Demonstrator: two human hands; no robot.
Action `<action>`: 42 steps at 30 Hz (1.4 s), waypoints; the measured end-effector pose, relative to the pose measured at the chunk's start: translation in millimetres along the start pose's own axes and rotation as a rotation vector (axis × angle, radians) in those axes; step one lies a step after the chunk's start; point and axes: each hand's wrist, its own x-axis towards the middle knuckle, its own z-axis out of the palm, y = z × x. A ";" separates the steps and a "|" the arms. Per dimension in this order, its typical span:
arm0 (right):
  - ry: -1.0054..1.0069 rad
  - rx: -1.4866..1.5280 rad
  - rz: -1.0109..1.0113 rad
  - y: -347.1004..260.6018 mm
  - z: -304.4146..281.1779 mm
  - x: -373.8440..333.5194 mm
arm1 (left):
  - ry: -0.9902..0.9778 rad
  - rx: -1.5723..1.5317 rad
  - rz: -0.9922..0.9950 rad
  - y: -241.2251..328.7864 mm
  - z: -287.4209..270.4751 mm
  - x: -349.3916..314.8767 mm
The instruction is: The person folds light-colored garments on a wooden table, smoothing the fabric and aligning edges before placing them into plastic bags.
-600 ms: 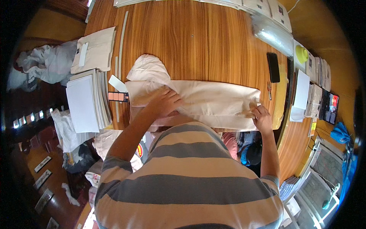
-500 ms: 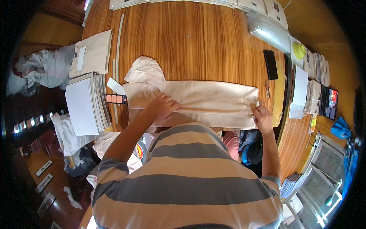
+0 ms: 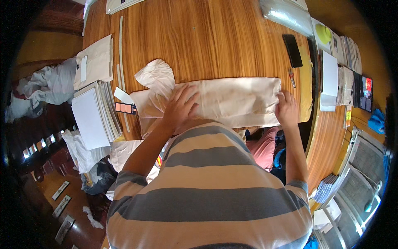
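A beige garment (image 3: 236, 97), folded into a long strip, lies across the near part of the wooden table. A bunched sleeve-like piece of it (image 3: 156, 74) sticks out beyond the strip at the upper left. My left hand (image 3: 180, 106) rests on the cloth beside that piece, palm down with fingers spread. At the strip's right end, my right hand (image 3: 287, 108) has its fingers bent over the edge, gripping the fabric; the fingertips are partly hidden. Part of the near edge is covered by my striped shirt.
Left of the garment are a white card (image 3: 123, 95), a dark strip with peach squares (image 3: 125, 108) and a stack of white sheets (image 3: 89, 118). A long ruler-like strip (image 3: 121, 45) lies farther up. On the right are a black phone (image 3: 292, 50) and small snips (image 3: 292, 77).
My left hand has opened from a bent grip to spread fingers and moved slightly away from me. The upper layer now reaches nearer my body at the right. The view has shifted slightly.
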 end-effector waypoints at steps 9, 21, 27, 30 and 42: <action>0.251 0.134 0.167 -15.9 71.8 28.3 | -0.061 0.182 -0.123 0.5 18.5 25.4; 0.495 0.260 0.165 -37.0 55.7 70.8 | 0.181 0.056 0.051 -15.2 -13.8 15.2; 0.167 0.865 -0.290 -256.2 7.1 232.0 | 0.262 0.045 -0.448 -66.9 -33.1 -74.5; -0.051 0.604 -0.553 -337.0 5.3 290.6 | 0.159 -0.006 -0.471 -70.6 -32.9 -80.9; 0.022 0.330 -0.686 -206.6 -29.6 233.5 | 0.181 -0.152 -0.555 -68.9 -36.7 -74.6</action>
